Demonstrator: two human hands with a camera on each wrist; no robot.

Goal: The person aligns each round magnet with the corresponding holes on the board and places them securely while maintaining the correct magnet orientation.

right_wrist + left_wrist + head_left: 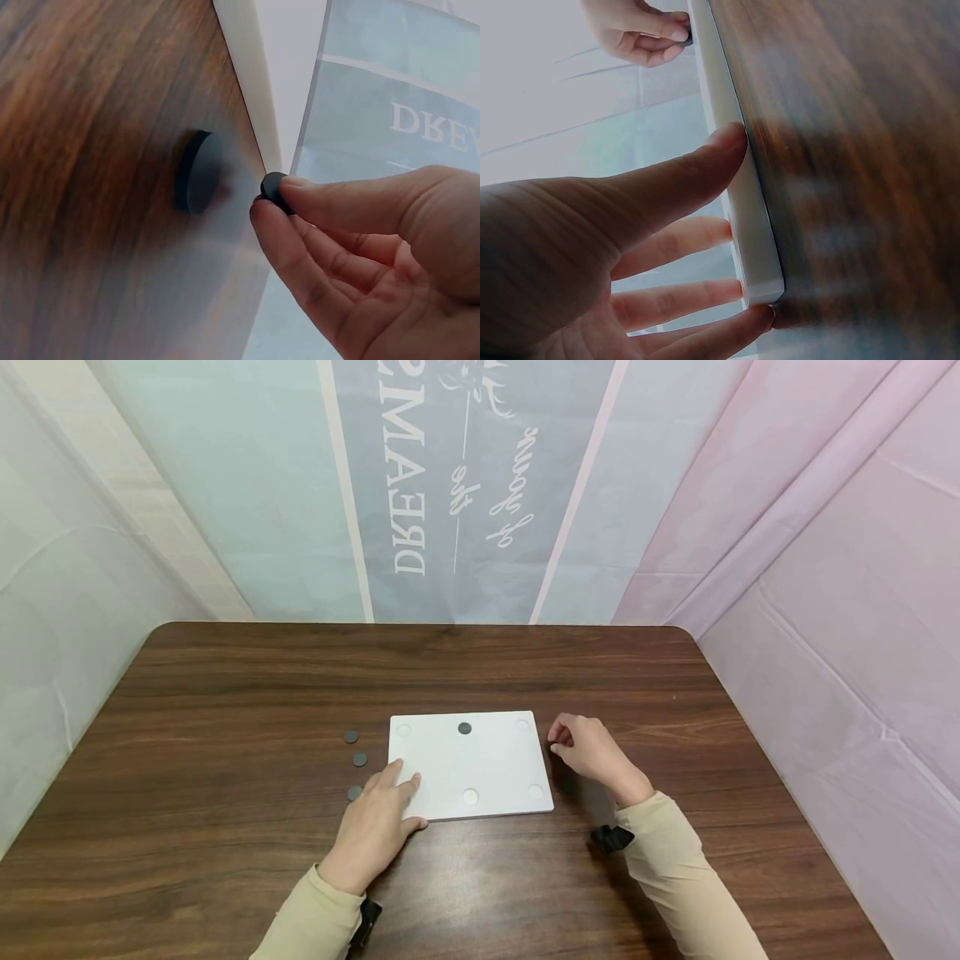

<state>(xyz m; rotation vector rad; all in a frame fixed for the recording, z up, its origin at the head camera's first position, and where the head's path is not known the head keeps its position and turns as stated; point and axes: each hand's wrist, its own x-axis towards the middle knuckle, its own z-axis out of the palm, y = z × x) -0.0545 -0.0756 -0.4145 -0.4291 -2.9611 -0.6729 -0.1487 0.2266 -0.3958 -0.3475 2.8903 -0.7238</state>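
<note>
A white rectangular board (480,768) with shallow round recesses lies flat on the table. One dark round disc (465,728) sits in its back middle recess. My left hand (375,827) rests on the board's front left corner, fingers spread and fairly straight, thumb against the front edge. Just off the board's right edge, my right hand (588,750) pinches a small black disc (276,193) between thumb and fingertips. Another black disc (199,172) lies on the table near that hand in the right wrist view; in the head view the hand hides it.
Three dark discs, one of them a middle disc (360,760), lie left of the board, the nearest partly beside my left hand. The brown wooden table (225,860) ends at a printed cloth (480,527) behind, with pale cloth walls on both sides.
</note>
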